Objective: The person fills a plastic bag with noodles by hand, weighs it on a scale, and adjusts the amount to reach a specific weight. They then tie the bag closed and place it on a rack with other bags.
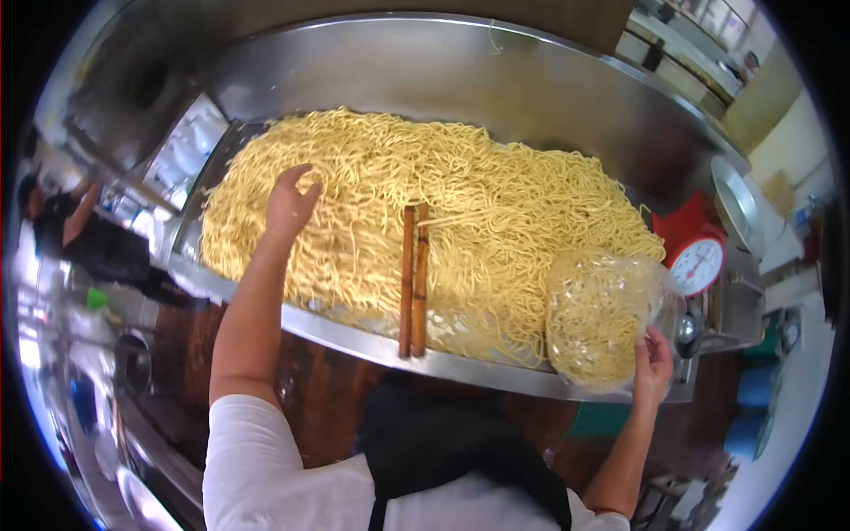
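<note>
A wide heap of yellow noodles [496, 186] fills much of a long metal trough. Over the left part of the heap is my left hand [290, 205], its thumb and fingers apart and nothing between them. At the trough's front right, a clear plastic bag [595, 323] with noodles in it leans against the heap. My right hand [652, 363] pinches the bag's right edge between thumb and fingers. Two brown bamboo sticks [413, 283] lie side by side across the noodles and the front rim, between my hands.
A red dial scale [697, 264] stands right of the heap, with a metal pan [737, 205] beside it. The trough's high back wall [390, 66] curves behind the noodles. Another person [88, 234] in dark clothes is at the far left. Blue containers [751, 407] stand at the right.
</note>
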A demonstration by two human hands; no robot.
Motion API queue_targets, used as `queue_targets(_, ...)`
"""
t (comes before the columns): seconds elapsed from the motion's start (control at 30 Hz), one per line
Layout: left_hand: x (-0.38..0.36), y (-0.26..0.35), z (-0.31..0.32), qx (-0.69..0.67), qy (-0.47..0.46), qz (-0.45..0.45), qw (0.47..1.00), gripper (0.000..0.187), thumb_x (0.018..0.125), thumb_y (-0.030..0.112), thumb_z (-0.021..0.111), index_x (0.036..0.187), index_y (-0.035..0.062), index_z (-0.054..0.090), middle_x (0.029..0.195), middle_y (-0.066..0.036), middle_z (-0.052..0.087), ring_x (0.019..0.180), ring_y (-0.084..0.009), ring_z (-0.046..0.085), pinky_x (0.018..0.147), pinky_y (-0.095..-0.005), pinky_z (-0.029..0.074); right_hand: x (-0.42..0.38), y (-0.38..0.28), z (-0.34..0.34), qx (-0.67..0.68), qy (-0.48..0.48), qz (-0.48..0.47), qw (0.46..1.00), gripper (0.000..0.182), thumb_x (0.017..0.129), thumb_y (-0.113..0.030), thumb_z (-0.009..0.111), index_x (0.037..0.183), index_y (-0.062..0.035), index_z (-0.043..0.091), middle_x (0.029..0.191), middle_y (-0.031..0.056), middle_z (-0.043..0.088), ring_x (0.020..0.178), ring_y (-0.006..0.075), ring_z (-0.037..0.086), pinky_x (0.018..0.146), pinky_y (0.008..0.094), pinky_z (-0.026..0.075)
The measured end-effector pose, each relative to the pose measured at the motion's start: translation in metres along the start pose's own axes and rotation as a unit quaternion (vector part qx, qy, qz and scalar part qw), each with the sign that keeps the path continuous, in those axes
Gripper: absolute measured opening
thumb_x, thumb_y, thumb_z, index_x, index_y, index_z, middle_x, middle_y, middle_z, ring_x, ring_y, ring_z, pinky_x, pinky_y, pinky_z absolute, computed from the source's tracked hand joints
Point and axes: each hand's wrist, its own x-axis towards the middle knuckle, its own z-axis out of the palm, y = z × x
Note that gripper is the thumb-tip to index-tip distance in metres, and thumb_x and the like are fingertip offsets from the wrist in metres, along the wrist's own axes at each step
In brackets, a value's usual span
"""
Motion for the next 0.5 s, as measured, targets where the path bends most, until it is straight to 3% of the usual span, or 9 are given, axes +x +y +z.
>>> queue_targets(0.13,0.101,-0.098,0.028,0.080,-0.048,0.061,0.994,0.045,0.078,0.027,0.072,0.117,0.0052,0.062,0.124,-0.022,0.057,0.113,-0.0349,0.056,0.096,-0.0404,0.045,-0.048,-0.033,0.040,-0.041,0.032,0.040,0.998,0.037,0.088,-0.018,0.068,0.118,0.0011,0.059,0.102,0.0044,0.061,0.090,0.0107,0.055,0.076,0.0237,0.045)
queue_targets(0.23,0.140,-0.166,0.040,0.157,-0.050,-0.006,0.986,0.049,0.079,0.032,0.071,0.119,0.0054,0.061,0.127,-0.022,0.055,0.115,-0.0357,0.055,0.097,-0.0422,0.045,-0.081,-0.052,0.046,-0.088,0.042,0.072,0.993,0.035,0.088,-0.014,0.068,0.118,0.0013,0.059,0.103,0.0048,0.061,0.091,0.0105,0.056,0.076,0.0240,0.046)
queue_targets(0.3,0.164,-0.193,0.038,0.219,-0.046,-0.130,0.966,0.062,0.078,0.042,0.069,0.126,0.0051,0.056,0.132,-0.022,0.052,0.117,-0.0376,0.054,0.098,-0.0439,0.044,-0.098,-0.054,0.038,-0.094,0.062,0.106,0.988,0.033,0.088,-0.012,0.067,0.117,0.0017,0.059,0.102,0.0061,0.062,0.090,0.0112,0.057,0.077,0.0247,0.047)
queue_targets(0.4,0.190,-0.240,0.039,0.309,-0.045,-0.091,0.946,0.073,0.077,0.049,0.068,0.131,0.0037,0.050,0.130,-0.024,0.054,0.118,-0.0384,0.053,0.097,-0.0454,0.045,-0.114,-0.070,0.025,-0.151,0.100,0.135,0.974,0.030,0.088,-0.010,0.065,0.115,0.0028,0.060,0.097,0.0075,0.064,0.087,0.0125,0.060,0.078,0.0261,0.048)
queue_targets(0.47,0.205,-0.263,0.035,0.237,-0.100,-0.141,0.956,0.078,0.075,0.053,0.068,0.131,0.0016,0.048,0.126,-0.025,0.056,0.120,-0.0380,0.052,0.100,-0.0451,0.042,-0.127,-0.072,0.017,-0.235,0.111,0.156,0.953,0.030,0.087,-0.011,0.066,0.113,0.0031,0.061,0.098,0.0088,0.065,0.087,0.0136,0.061,0.078,0.0270,0.049)
queue_targets(0.5,0.209,-0.289,0.046,0.220,-0.085,-0.114,0.965,0.078,0.074,0.052,0.069,0.129,0.0012,0.049,0.121,-0.025,0.060,0.117,-0.0367,0.055,0.098,-0.0452,0.043,-0.135,-0.079,0.021,-0.242,0.134,0.170,0.946,0.030,0.087,-0.011,0.066,0.113,0.0031,0.061,0.098,0.0088,0.065,0.087,0.0136,0.061,0.078,0.0270,0.049)
